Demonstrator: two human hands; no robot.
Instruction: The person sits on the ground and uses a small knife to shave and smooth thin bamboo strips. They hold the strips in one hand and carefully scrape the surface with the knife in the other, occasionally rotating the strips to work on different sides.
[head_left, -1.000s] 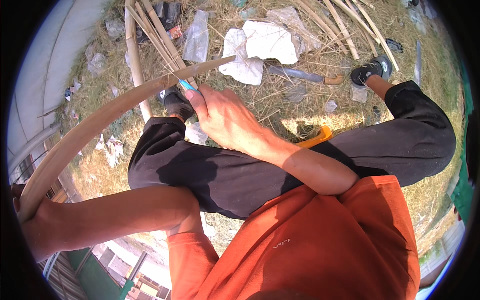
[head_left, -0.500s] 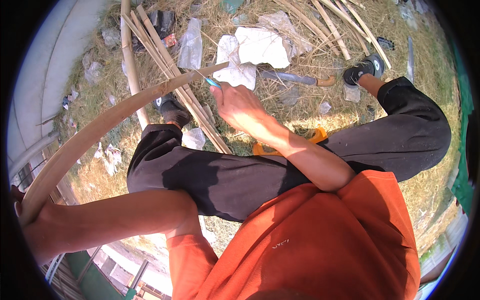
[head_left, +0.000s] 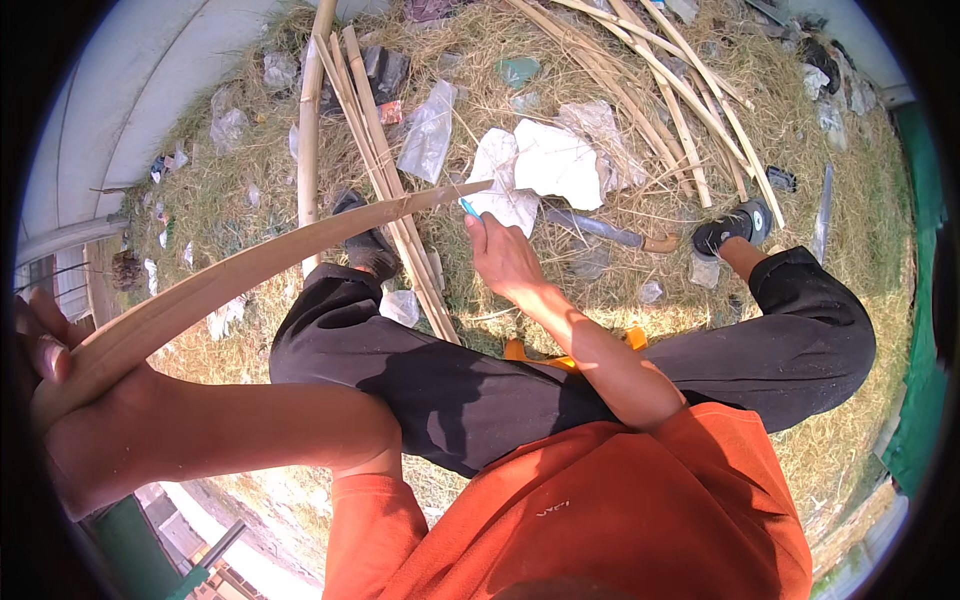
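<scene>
A long, flat bamboo strip slants across the left side, its narrow tip pointing to the middle. My left hand is closed round its near end at the left rim of the picture, with fingers over the edge. By the far tip, my right hand pinches a slim blue pen-like tool. The tool's front end is at the strip's lower edge; whether it touches cannot be made out. White slabs lie on the ground just beyond my right hand.
Bamboo strips lie beside my left foot, with more poles at the back right. A long-bladed knife with a wooden handle rests on dry grass. A metal blade lies far right. An orange object shows behind my legs.
The view has shifted, so the ground things appear lower and further right. The bamboo strip lies flatter, and my left hand's fingers show more. My right hand still holds the blue tool near the tip.
</scene>
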